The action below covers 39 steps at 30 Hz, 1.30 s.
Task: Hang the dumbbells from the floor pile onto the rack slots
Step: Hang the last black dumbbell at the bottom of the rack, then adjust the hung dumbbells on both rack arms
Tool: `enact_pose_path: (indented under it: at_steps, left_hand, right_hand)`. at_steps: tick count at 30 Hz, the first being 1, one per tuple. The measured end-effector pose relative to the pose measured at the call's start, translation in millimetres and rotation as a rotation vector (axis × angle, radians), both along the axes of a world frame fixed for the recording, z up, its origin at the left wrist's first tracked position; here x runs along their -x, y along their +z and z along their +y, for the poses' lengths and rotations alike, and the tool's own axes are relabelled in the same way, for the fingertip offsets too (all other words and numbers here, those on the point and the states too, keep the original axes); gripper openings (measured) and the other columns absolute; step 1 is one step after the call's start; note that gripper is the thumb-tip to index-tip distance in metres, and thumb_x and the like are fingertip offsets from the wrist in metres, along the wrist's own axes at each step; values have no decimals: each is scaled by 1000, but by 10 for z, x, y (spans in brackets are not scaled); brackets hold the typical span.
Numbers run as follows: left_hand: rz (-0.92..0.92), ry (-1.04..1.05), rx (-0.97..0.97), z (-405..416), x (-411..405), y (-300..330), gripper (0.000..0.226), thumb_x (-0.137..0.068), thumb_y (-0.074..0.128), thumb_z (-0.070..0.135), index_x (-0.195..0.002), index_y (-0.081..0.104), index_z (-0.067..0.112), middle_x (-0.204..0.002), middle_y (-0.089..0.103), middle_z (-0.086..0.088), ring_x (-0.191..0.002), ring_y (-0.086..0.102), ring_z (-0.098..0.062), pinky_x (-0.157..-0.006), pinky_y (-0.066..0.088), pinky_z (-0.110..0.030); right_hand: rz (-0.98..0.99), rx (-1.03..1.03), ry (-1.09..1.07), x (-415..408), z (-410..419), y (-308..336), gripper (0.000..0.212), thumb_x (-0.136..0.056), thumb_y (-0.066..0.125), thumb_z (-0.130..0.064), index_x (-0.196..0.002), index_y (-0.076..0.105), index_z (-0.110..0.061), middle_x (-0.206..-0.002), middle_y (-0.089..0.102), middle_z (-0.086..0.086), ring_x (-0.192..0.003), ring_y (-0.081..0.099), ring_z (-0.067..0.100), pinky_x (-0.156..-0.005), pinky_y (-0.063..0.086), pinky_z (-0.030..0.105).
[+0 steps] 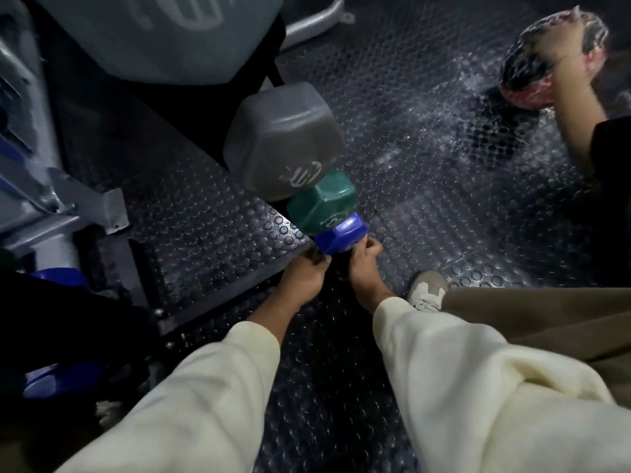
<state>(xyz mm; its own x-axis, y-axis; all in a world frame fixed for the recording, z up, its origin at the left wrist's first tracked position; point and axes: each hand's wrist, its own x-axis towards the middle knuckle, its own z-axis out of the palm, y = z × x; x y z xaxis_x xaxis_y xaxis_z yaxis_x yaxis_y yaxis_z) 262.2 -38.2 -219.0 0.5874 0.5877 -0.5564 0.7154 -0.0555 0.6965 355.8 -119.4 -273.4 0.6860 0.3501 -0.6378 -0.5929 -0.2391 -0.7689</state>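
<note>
Head view, the only one. Dim light, some motion blur.

Both hands reach down to the pile on the dark studded rubber floor. Left hand and right hand sit side by side at about 6 o'clock of the small blue hex-ended dumbbell. Fingers of both curl in around its near end and handle; the handle itself is hidden under the hands, so how full the wrap is I cannot tell. Cream sleeves run back toward the camera.

Dumbbells lie in a line running toward 11 o'clock: blue nearest, then a green hex-ended dumbbell touching it, then a larger grey hex-ended dumbbell touching the green. A much bigger grey weight sits beyond, at 12 o'clock.

Grey metal rack frame stands at 9 o'clock of the pile, well apart from the hands. Slots are not clearly visible.

At 2 o'clock, another person's hand is on a blurred red-and-dark round weight. A grey-and-white shoe stands just right of the right wrist.

Step, as I judge it: pick-up of the blue dumbbell, still on the floor. Next move calls for a firm wrap on the handle, a lift clear of the green one, and a swing toward 9 o'clock to the rack.
</note>
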Motion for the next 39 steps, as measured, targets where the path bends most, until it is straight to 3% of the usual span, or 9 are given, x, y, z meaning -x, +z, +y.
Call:
enact_pose_path:
  at_steps: [7,13,18,22,25,27,30,35,39]
  left_hand:
    - [69,-57,-45,46,413,150,34,-104,56,34,-132,66,17,-121,74,-7,-115,67,-23,-102,50,-32]
    - [70,50,0,61,833,240,33,-104,57,40,-133,65,27,-109,74,2,-100,69,-17,-91,52,-27]
    - [112,123,41,69,1305,366,53,-102,57,46,-152,50,29,-141,62,-2,-128,59,-22,-112,45,-38]
    - [114,207,26,110,1702,485,52,-105,55,42,-154,46,26,-151,55,-4,-135,54,-23,-115,42,-38]
    - [138,264,10,128,1995,625,54,-104,55,44,-154,45,25,-151,54,-2,-137,52,-25,-116,41,-38]
    - [142,296,0,137,2174,727,52,-103,55,46,-151,48,28,-149,56,-1,-132,55,-24,-115,42,-39]
    - [152,320,-17,145,2408,887,57,-104,55,46,-154,45,23,-150,55,-5,-133,55,-25,-114,41,-33]
    - [146,349,-65,95,2726,1259,51,-104,58,40,-150,51,18,-146,58,-2,-134,54,-21,-109,40,-24]
    - [122,376,-135,188,2854,1489,70,-98,62,49,-158,40,19,-156,50,-1,-142,48,-19,-121,35,-32]
  right_hand:
    - [76,66,6,-208,9,-708,110,-34,33,-115,-110,34,-35,-126,61,19,-105,67,37,-93,54,50]
    - [136,148,-17,47,-79,97,80,-97,23,-79,-146,33,-17,-123,65,21,-77,70,33,-48,55,34]
    - [176,226,-90,384,-185,108,70,-101,27,-72,-141,49,-19,-128,62,16,-91,72,41,-79,62,58]
    - [253,184,23,681,-160,235,40,-101,53,-47,-118,67,-13,-105,71,12,-80,70,32,-60,60,40]
    - [218,216,225,852,-66,-111,38,-96,62,-35,-112,71,-1,-95,75,17,-84,70,32,-79,60,48]
    - [159,227,380,896,42,-372,58,-86,58,-51,-112,73,-2,-108,75,21,-86,70,33,-85,60,49]
    - [67,245,631,1276,118,406,28,-102,51,-29,-89,67,-11,-88,70,14,-70,63,24,-66,54,32]
    - [-177,257,885,1751,254,986,37,-109,49,-26,-130,67,-1,-134,67,20,-117,65,34,-97,54,38]
    - [-214,160,829,2073,376,1228,40,-96,59,-43,-114,73,-11,-107,72,8,-99,65,29,-91,52,39]
